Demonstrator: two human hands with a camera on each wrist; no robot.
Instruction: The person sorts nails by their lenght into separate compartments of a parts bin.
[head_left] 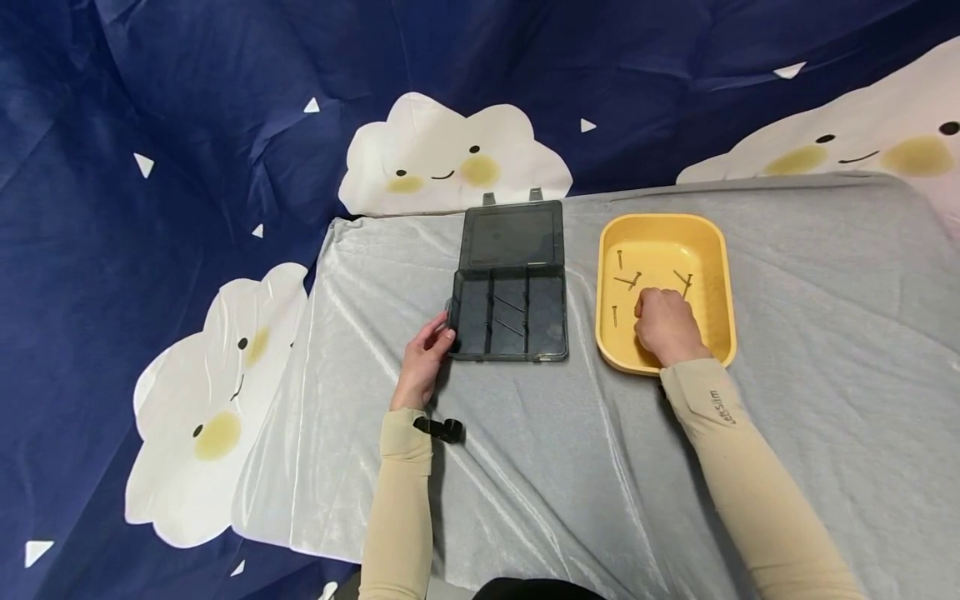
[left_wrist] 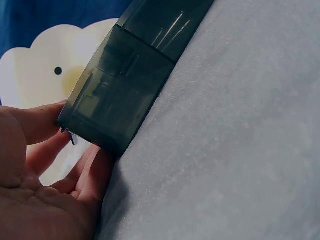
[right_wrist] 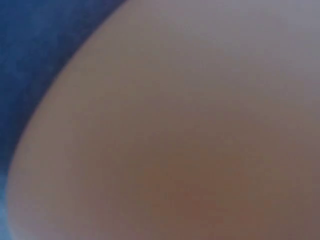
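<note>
A dark translucent compartment box (head_left: 471, 321) lies with its lid (head_left: 513, 236) swung back. Two thin screws (head_left: 509, 303) rest slanted in its middle compartment. At the box's left side, my left hand (head_left: 422, 360) holds the edge; the left wrist view shows the thumb at the upper rim and bent fingers against the end. My right hand (head_left: 667, 327) is down inside a yellow tray (head_left: 609, 343), knuckles up and fingers curled. Whatever lies under those fingers is hidden. Several screws (head_left: 619, 259) are scattered about the tray floor. The right wrist view is filled by blurred skin.
Grey velvety cloth (head_left: 540, 467) covers the table under the box and tray. Behind and to the left hangs a dark blue curtain (head_left: 225, 75) printed with smiling clouds. A black strap with a small camera (head_left: 442, 430) sits on the left wrist.
</note>
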